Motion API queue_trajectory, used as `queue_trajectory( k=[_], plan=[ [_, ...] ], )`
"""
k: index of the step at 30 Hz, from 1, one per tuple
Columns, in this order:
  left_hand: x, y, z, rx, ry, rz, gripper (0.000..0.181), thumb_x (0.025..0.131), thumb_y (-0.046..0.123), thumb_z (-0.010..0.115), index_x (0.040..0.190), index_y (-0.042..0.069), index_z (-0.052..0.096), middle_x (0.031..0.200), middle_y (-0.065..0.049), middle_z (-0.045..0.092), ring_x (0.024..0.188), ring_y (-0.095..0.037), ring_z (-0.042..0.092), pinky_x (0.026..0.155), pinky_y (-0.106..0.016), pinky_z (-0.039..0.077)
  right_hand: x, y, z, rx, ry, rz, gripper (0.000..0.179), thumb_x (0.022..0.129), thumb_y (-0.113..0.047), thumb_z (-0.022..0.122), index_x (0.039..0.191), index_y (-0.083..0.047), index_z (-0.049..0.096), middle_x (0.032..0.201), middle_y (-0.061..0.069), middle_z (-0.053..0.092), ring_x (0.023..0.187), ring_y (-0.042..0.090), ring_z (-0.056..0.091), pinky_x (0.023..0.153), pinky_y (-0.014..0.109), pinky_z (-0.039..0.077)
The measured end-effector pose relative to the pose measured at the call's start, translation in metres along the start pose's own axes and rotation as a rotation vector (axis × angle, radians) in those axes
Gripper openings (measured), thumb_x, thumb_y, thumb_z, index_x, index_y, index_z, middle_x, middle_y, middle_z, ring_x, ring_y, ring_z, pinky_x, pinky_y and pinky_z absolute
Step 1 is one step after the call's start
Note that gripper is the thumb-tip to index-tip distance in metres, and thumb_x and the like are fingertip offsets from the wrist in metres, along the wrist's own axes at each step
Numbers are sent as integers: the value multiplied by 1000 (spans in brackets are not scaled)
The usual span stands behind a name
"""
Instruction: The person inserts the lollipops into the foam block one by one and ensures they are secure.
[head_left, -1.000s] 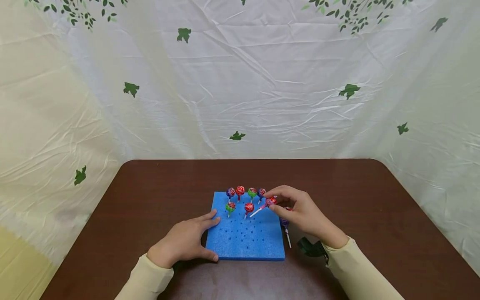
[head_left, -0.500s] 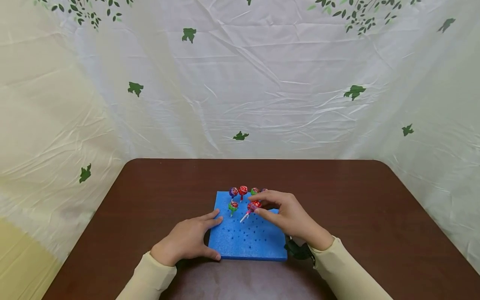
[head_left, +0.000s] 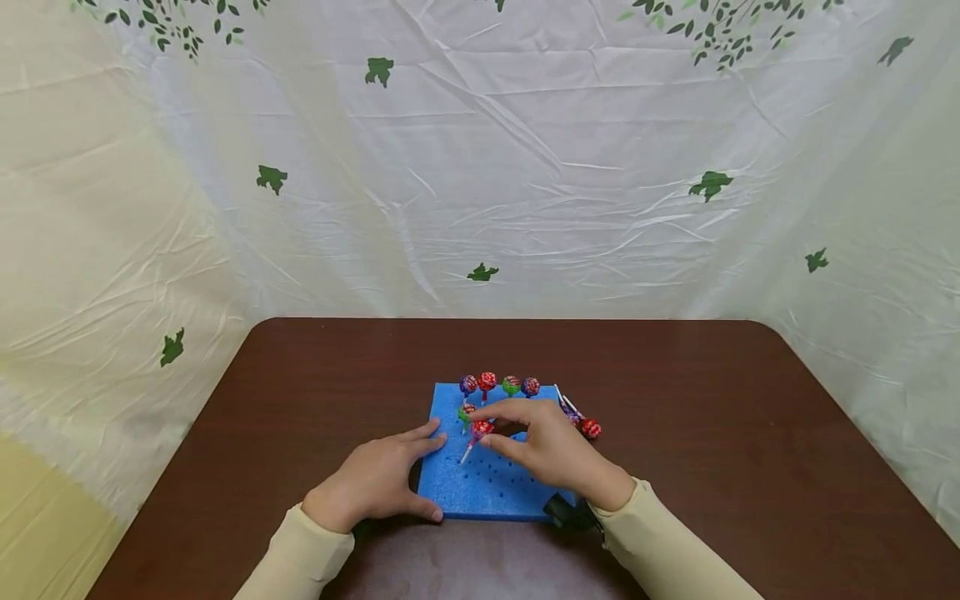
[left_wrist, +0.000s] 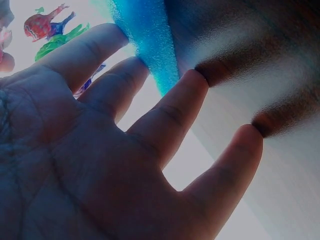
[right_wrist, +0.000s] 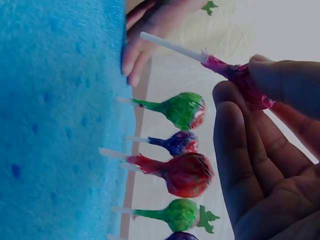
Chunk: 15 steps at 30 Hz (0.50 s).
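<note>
Currently, a red-topped lollipop (head_left: 482, 428) is pinched by its head in the right hand (head_left: 551, 442), above the left part of the blue foam board (head_left: 483, 502). Its white stick (head_left: 467, 454) is slanted down toward the near left and is clear of the foam. The left hand (head_left: 375, 483) is laid, fingers spread, at the board's left edge, apart from the right hand and clasped on nothing; light, steady pressure there is advised so that the foam is braced. Judging by the green lollipop (head_left: 462, 413) planted just beyond, the stick is best turned upright before its tip is set to one of the holes (head_left: 490, 478); which one cannot be told. A straight push seems called for, as the stick could be bent by a slanted one.
</note>
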<state>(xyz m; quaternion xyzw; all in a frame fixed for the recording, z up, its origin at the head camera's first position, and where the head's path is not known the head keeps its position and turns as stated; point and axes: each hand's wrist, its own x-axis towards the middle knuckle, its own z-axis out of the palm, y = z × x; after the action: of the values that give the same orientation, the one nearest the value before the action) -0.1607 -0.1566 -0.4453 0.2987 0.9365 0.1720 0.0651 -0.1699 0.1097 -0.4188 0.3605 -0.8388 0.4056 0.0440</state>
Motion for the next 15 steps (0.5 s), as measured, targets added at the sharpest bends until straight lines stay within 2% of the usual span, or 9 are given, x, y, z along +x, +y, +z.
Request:
queue_trajectory(
  k=[5,10,15],
  plan=[
    [0,1,-1,7,0,-9,99,68,65,82,147,12,52,157,-6,37,134,-31,48,99,-52,46,2,2,-2,0,29,-2,36,91,-16,75,126,-19,71,115,-8,70,91,4,67,79,29,56],
    [2,1,-1,8,0,-12,99,68,65,81,147,12,52,157,-6,38,134,-30,48,98,-52,46,4,6,0,-6,-13,-15,34,93,-19,73,127,-16,70,119,-6,69,96,5,66,82,28,55],
    [2,2,-2,2,0,-14,99,68,65,82,146,12,52,157,-7,38,134,-31,48,98,-53,46,5,9,1,-13,-37,-13,35,93,-18,73,127,-14,70,118,-6,70,93,4,66,81,28,55]
  ],
)
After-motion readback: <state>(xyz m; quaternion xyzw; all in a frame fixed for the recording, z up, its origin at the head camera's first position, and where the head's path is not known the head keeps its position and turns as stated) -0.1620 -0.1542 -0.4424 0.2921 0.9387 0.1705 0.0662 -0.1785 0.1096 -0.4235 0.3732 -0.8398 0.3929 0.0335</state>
